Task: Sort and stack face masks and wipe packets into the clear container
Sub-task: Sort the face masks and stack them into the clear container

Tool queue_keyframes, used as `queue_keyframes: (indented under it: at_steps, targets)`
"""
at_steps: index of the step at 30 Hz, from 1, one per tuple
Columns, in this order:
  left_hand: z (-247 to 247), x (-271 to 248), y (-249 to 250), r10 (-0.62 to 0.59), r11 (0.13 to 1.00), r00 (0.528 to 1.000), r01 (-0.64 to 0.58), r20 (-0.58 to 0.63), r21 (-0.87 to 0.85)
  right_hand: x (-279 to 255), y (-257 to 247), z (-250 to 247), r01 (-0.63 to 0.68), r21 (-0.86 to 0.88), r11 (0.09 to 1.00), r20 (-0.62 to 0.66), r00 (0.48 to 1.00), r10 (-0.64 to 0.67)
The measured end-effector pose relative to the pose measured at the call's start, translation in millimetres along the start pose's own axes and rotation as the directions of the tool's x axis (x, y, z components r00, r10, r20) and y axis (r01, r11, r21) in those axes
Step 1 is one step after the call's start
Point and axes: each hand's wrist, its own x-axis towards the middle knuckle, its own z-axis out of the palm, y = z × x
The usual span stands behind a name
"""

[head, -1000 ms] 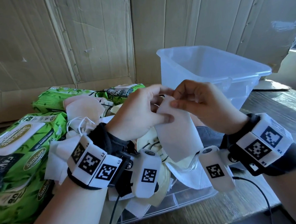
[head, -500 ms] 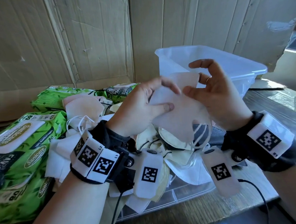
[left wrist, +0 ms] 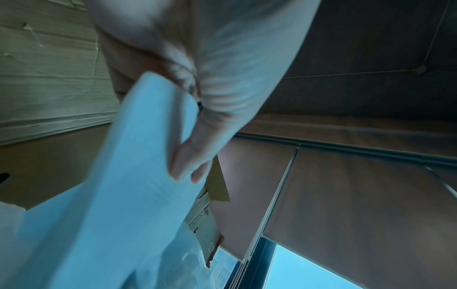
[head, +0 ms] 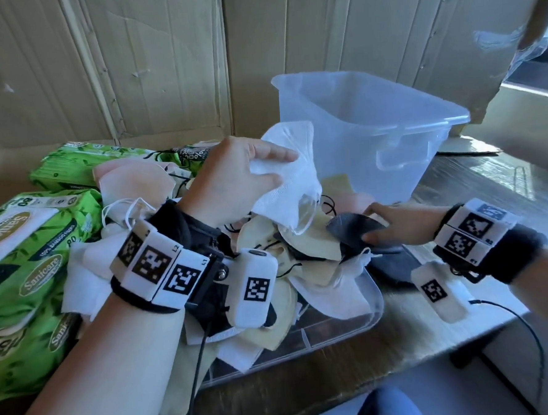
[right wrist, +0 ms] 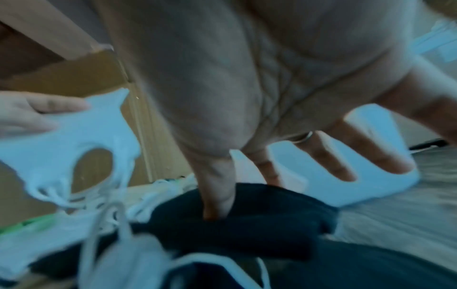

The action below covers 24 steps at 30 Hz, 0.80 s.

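My left hand (head: pixel 284 168) holds a white face mask (head: pixel 294 193) by its upper edge, lifted in front of the clear container (head: pixel 358 138). In the left wrist view its fingers (left wrist: pixel 188 166) curl round the white mask (left wrist: pixel 123 195). Lower right, my right hand (head: pixel 368 224) pinches a black mask (head: pixel 351 231) at the edge of the mask pile; the right wrist view shows the thumb pressed on the black mask (right wrist: pixel 259 221). Green wipe packets (head: pixel 22 254) lie at the left. The container looks empty.
White, cream and pink masks lie heaped on a clear lid (head: pixel 306 343) on the wooden table (head: pixel 458 196). More green packets (head: pixel 80 161) lie behind the pile. Cardboard panels (head: pixel 129 71) stand behind everything. A cable (head: pixel 513 314) trails from my right wrist.
My right hand has let go of the white mask and dropped to the black mask in the pile. My left hand keeps the white mask, now nearer the container.
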Motion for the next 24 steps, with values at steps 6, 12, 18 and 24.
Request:
queue_keyframes:
  at_steps: [6, 12, 18, 24]
  targets:
    - [2, 0, 1, -0.006, 1.0, 1.0, 0.006, 0.005, -0.008, 7, 3, 31, -0.14, -0.097, 0.985, 0.018, 0.99, 0.143]
    - [2, 0, -1, 0.007, 0.999, 1.0, -0.007, 0.006, 0.047, 8, -11, 24, -0.04, -0.097, 0.995, 0.029, 0.999, 0.043]
    - [-3, 0, -2, -0.003, 0.996, 0.998, 0.008, -0.066, 0.085, -11, -9, -25, 0.004, 0.325, 0.946, -0.247, 0.965, 0.081]
    - [1, 6, -9, -0.039, 0.993, 0.998, 0.044, -0.047, 0.107, -20, -29, -59, 0.313, 0.677, 0.666, -0.572, 0.793, 0.209]
